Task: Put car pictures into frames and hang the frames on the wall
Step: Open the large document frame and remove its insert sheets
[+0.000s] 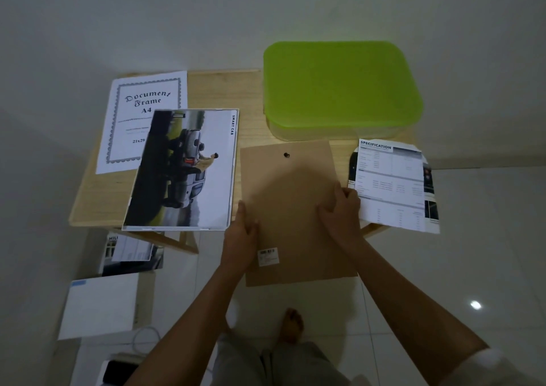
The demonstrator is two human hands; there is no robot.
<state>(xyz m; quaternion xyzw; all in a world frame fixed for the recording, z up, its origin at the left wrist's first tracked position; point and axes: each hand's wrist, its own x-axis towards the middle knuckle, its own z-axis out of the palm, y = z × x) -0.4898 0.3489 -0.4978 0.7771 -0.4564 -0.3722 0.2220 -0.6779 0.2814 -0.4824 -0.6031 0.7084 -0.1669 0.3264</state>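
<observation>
Nearest to me, a bare foot (pixel 291 323) stands on the pale floor tiles, with a white box (pixel 100 306) off to the near left. Just beyond, my left hand (pixel 240 235) has its fingers curled round the left edge of the brown backing board (pixel 292 208), and my right hand (pixel 339 208) grips its right edge with bent fingers. The board's far half rests on the wooden table (pixel 206 90), and its near end juts out past the table's edge. A barcode sticker (pixel 268 256) sits near my left hand and a small black hook (pixel 286 155) near the far edge.

Left of the board, touching it, the car picture (pixel 183 170) lies flat on the table. I cannot tell whether its thin pale border is a frame. It overlaps a printed sheet (pixel 141 105) reading "Document Frame A4". A specification page (pixel 390 184) lies right of the board. Farthest off stands a green-lidded box (pixel 339 84).
</observation>
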